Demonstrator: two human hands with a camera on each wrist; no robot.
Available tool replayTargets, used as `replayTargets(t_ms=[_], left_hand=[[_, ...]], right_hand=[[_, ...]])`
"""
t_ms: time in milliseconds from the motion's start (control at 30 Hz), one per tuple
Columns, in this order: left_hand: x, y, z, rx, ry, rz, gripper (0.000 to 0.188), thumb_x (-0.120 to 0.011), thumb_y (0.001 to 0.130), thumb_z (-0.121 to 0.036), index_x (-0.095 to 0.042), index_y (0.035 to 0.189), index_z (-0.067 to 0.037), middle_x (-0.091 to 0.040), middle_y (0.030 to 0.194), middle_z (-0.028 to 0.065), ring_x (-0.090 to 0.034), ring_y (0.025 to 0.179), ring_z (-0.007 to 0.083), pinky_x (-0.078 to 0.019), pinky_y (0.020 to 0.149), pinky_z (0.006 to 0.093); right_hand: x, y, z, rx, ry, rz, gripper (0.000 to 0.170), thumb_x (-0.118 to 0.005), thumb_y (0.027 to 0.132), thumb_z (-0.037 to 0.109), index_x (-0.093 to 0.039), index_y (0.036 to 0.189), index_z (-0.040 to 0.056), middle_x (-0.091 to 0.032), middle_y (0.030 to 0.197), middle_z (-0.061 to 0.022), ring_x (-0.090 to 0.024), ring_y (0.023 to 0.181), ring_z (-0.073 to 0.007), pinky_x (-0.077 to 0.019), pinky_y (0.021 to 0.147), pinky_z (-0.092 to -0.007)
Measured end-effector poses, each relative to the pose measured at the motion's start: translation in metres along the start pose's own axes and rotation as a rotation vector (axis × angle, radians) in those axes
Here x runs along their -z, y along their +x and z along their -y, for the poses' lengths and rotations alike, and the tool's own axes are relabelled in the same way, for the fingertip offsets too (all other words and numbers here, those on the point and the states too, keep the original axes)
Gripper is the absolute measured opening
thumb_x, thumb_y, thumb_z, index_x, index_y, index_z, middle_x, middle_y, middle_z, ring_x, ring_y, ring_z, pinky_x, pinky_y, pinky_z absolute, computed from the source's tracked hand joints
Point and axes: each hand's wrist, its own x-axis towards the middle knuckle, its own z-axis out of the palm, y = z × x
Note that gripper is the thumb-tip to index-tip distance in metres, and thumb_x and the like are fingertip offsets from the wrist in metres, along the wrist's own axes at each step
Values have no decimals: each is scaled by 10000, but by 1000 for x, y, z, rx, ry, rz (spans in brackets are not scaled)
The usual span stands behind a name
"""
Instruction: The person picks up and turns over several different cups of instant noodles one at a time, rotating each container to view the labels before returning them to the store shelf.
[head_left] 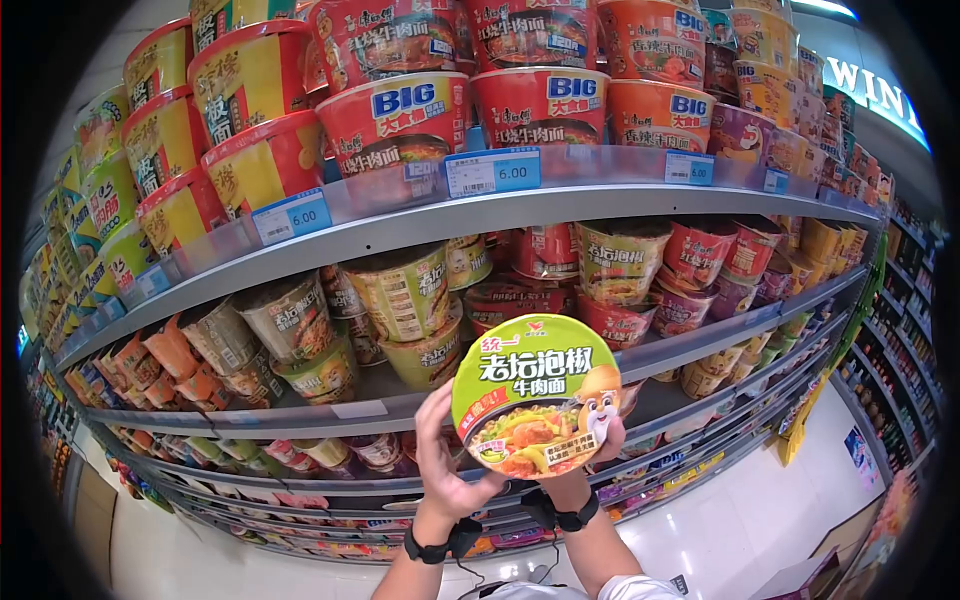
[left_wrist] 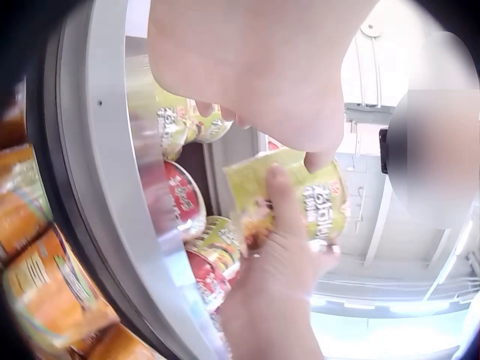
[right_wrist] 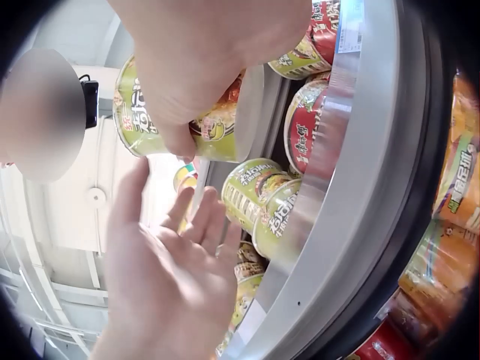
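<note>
A green-lidded noodle cup [head_left: 535, 395] is held up before the shelves, its lid facing the head view. My right hand [head_left: 590, 455] grips it at the right side; in the right wrist view that hand [right_wrist: 202, 75] is curled against the cup [right_wrist: 135, 112]. At the cup's left edge is my left hand [head_left: 450, 465], which the right wrist view shows with palm turned up and fingers spread [right_wrist: 172, 262] beside the cup. Whether the left fingertips touch the cup is unclear. The left wrist view shows the right hand's fingers [left_wrist: 281, 202] across the cup's side.
Stacked noodle cups in red [head_left: 395, 115], yellow and green fill the upper shelf [head_left: 370, 235] and the one below. Price tags [head_left: 492, 172] line the upper edge. More shelves [head_left: 905, 330] stand at the far right, past a pale floor [head_left: 740, 505].
</note>
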Motion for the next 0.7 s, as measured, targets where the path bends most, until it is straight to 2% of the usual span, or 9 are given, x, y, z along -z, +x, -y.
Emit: replayTargets(t_ms=[33,100,267,367,467,567,600,667,700], left_hand=[[-5,-10,-2,2,-1,-1,871,-841,765,-301,-412,1458,4,-488,1447,218,-489,1357,351,-371,1148,460],[-11,-25,-5,212,-254,3,902,-838,805,-369,-380,1485,8,-410,1517,228,-466,1389,333,-352,1167,453],[-8,-35,1,259,-33,107,934,-765,884,-500,-332,1529,18,-344,1573,242,-436,1423,338,-353,1167,454],[-24,-21,-13,289,-108,91,965,-725,899,-544,-289,1558,10,-325,1596,231,-413,1442,333,-329,1184,458],[-39,-15,-18,362,-335,15,1019,-713,890,-577,-240,1585,0,-298,1616,203,-388,1459,312,-294,1206,451],[-39,-37,3,675,-798,-9,1087,-765,837,-564,-215,1591,-7,-335,1592,151,-394,1446,269,-302,1198,428],[-38,-40,2,674,-804,-13,1087,-765,837,-564,-215,1591,-7,-335,1592,151,-394,1446,269,-302,1198,428],[-37,-44,-2,718,-839,43,1101,-785,824,-543,-200,1585,-5,-339,1587,147,-412,1427,262,-330,1179,418],[-36,-45,1,694,-790,35,1140,-817,784,-508,-174,1580,-4,-331,1587,152,-422,1414,265,-348,1168,415]], right_hand=[[2,7,9,-21,-12,-12,1066,-924,755,218,-142,1479,211,-234,1546,-235,-424,1366,-369,-411,1137,-485],[7,13,16,-19,-97,-28,1127,-960,710,316,-143,1476,184,-278,1495,-208,-409,1380,-323,-395,1148,-461],[13,27,26,-133,61,-35,1130,-934,709,411,-163,1489,137,-276,1479,-176,-395,1382,-304,-374,1157,-455],[21,42,37,-218,160,-38,1146,-915,709,483,-177,1499,103,-274,1467,-152,-384,1383,-290,-359,1164,-450],[33,54,45,-298,249,-27,1171,-896,708,554,-192,1508,68,-272,1455,-129,-374,1385,-275,-344,1171,-445],[42,61,45,-377,350,1,1207,-877,708,626,-207,1518,33,-271,1443,-105,-363,1387,-261,-329,1178,-440],[44,61,42,-373,347,6,1207,-877,708,626,-207,1518,33,-271,1443,-105,-363,1387,-261,-329,1178,-440],[47,57,32,-419,521,98,1360,-1022,557,437,-115,1510,94,-320,1409,-145,-417,1366,-292,-374,1168,-446],[49,58,26,-353,469,132,1255,-974,632,499,-204,1529,77,-292,1504,-175,-394,1416,-307,-320,1204,-457]])
